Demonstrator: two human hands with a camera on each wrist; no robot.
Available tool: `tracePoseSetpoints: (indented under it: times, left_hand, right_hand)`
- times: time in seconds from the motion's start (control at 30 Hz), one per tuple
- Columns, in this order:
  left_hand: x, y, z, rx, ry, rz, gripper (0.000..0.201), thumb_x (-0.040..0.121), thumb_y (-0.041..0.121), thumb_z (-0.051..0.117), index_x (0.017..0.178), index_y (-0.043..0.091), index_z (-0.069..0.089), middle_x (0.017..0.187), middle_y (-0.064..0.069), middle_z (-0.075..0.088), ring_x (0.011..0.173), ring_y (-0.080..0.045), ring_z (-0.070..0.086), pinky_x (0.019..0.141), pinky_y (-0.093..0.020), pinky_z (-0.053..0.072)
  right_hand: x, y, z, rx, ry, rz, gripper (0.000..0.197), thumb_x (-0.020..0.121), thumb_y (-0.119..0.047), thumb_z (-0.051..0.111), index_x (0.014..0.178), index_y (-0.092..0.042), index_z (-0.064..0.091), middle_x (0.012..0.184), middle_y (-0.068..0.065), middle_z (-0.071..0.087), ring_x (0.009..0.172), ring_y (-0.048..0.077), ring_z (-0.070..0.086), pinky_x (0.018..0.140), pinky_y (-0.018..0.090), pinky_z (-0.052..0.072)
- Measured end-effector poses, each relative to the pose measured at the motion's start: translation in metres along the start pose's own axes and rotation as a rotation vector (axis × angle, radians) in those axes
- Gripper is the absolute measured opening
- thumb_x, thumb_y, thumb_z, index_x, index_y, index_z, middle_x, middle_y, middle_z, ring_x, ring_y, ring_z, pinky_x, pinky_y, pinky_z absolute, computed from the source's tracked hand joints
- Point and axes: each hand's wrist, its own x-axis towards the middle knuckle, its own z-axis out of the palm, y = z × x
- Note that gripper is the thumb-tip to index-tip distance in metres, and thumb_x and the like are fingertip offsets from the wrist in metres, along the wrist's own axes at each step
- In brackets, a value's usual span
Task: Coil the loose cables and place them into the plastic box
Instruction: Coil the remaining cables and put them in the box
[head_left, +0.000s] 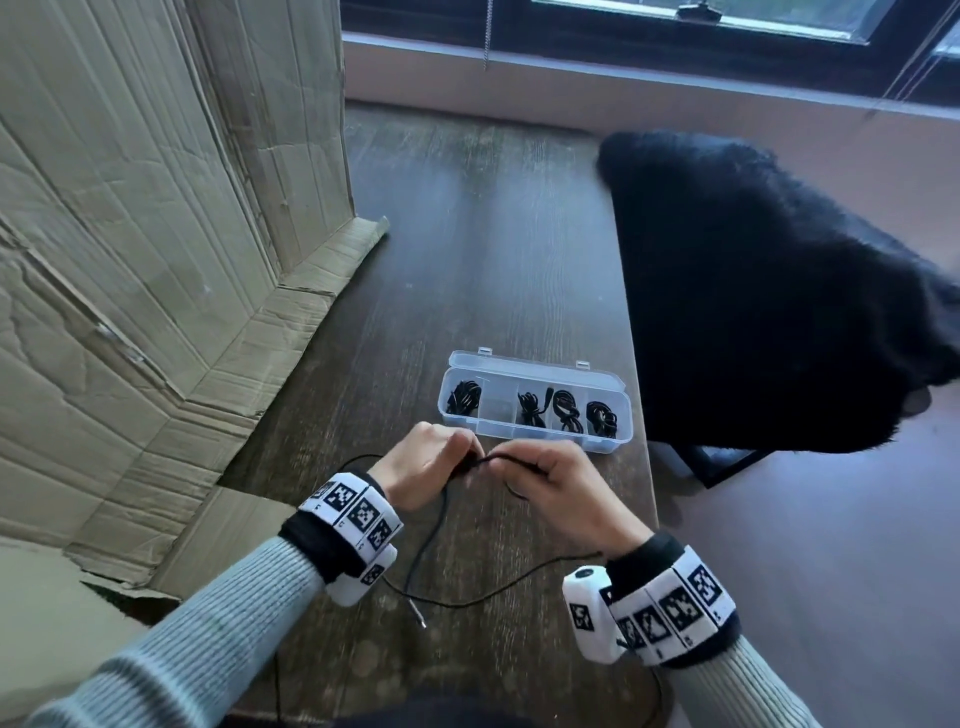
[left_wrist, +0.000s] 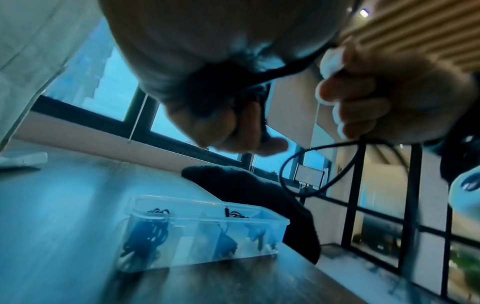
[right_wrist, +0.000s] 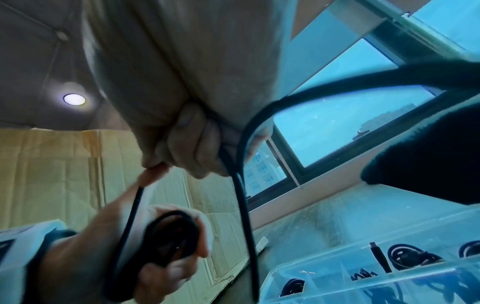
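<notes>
From the head view, both hands meet low over the dark wooden desk, just in front of the clear plastic box. The left hand is curled tight around a small bundle of the black cable, and the right hand pinches the same cable right beside it, fingertips nearly touching the left ones. The slack drops from the hands, loops across the desk between the two wrists, and its metal plug lies near the left wristband. Four coiled cables sit in the box compartments (one compartment looks free). A crumpled cardboard sheet stands at the left, a black furry chair at the right.

On the left wrist view, the left hand closes its fingers on dark coils, the right hand grips the cable, a loop hanging below it, and the box sits on the desk beneath.

On the right wrist view, the right hand clamps the cable, which runs down toward the box; the left hand holds a wound coil.
</notes>
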Motion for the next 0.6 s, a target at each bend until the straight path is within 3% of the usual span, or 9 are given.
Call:
tracePoseSetpoints:
  times: [0.03, 0.07, 0.13, 0.2, 0.27, 0.33, 0.47, 0.6]
  left_hand:
    - [-0.001, 0.004, 0.001, -0.045, -0.044, 0.017, 0.072, 0.082, 0.077, 0.036, 0.082, 0.013, 0.07, 0.065, 0.011, 0.064, 0.061, -0.001, 0.057, 0.062, -0.025, 0.048]
    - [-0.003, 0.008, 0.003, -0.044, -0.07, 0.026, 0.054, 0.08, 0.065, 0.055, 0.084, 0.014, 0.071, 0.066, 0.013, 0.064, 0.061, -0.001, 0.057, 0.062, -0.022, 0.047]
    - [-0.006, 0.015, 0.005, -0.051, -0.039, 0.042, 0.023, 0.08, 0.038, 0.074, 0.089, 0.017, 0.073, 0.072, 0.011, 0.068, 0.064, -0.005, 0.061, 0.064, -0.022, 0.05]
    - [-0.008, 0.023, 0.003, -0.293, 0.044, -0.001, 0.011, 0.086, 0.019, 0.07, 0.095, 0.012, 0.072, 0.069, 0.005, 0.067, 0.057, -0.009, 0.058, 0.057, -0.022, 0.048]
    - [-0.006, 0.026, 0.002, -0.554, 0.162, -0.052, 0.016, 0.089, 0.015, 0.061, 0.096, 0.004, 0.069, 0.057, 0.0, 0.06, 0.046, -0.011, 0.049, 0.046, -0.02, 0.041]
    - [-0.002, 0.025, 0.003, -0.712, 0.319, -0.113, 0.024, 0.09, 0.018, 0.056, 0.099, -0.003, 0.065, 0.055, -0.004, 0.057, 0.042, -0.013, 0.045, 0.04, -0.02, 0.035]
    - [0.007, 0.022, 0.003, -1.005, 0.575, -0.29, 0.03, 0.091, 0.026, 0.055, 0.098, -0.002, 0.063, 0.071, -0.008, 0.064, 0.051, -0.011, 0.05, 0.04, -0.019, 0.037]
    - [0.014, 0.018, 0.001, -1.117, 0.614, -0.379, 0.033, 0.085, 0.035, 0.055, 0.093, 0.004, 0.062, 0.076, -0.003, 0.062, 0.062, -0.011, 0.055, 0.051, -0.02, 0.049]
  right_hand:
    - [0.004, 0.003, -0.003, 0.025, 0.043, 0.009, 0.012, 0.093, -0.018, 0.063, 0.094, -0.012, 0.073, 0.079, -0.001, 0.071, 0.069, 0.022, 0.063, 0.065, 0.037, 0.052]
    - [0.006, 0.007, -0.005, 0.047, 0.085, 0.02, 0.011, 0.093, -0.015, 0.063, 0.094, -0.012, 0.073, 0.082, 0.002, 0.073, 0.074, 0.022, 0.065, 0.071, 0.038, 0.054]
    - [0.008, 0.015, -0.008, 0.06, 0.156, 0.051, 0.01, 0.092, -0.014, 0.064, 0.092, -0.013, 0.074, 0.081, 0.001, 0.073, 0.075, 0.013, 0.064, 0.071, 0.03, 0.052]
    - [0.008, 0.021, -0.007, 0.095, 0.226, 0.107, 0.016, 0.093, -0.021, 0.062, 0.082, -0.016, 0.072, 0.068, 0.0, 0.066, 0.062, 0.011, 0.055, 0.058, 0.027, 0.044]
    - [0.006, 0.025, -0.004, 0.143, 0.29, 0.16, 0.026, 0.095, -0.025, 0.057, 0.075, -0.012, 0.067, 0.055, -0.007, 0.05, 0.05, 0.005, 0.04, 0.047, 0.019, 0.031]
    - [0.003, 0.028, 0.003, 0.141, 0.301, 0.185, 0.026, 0.097, -0.021, 0.054, 0.079, -0.007, 0.065, 0.052, -0.014, 0.046, 0.046, 0.0, 0.036, 0.047, 0.011, 0.027]
    - [-0.002, 0.033, 0.024, 0.126, 0.273, 0.251, 0.022, 0.1, -0.019, 0.049, 0.09, -0.013, 0.068, 0.053, -0.019, 0.051, 0.049, -0.001, 0.04, 0.052, 0.016, 0.031]
    - [-0.007, 0.022, 0.042, 0.095, 0.147, 0.275, 0.021, 0.099, -0.018, 0.051, 0.093, -0.011, 0.07, 0.05, -0.01, 0.048, 0.044, 0.001, 0.036, 0.046, 0.017, 0.029]
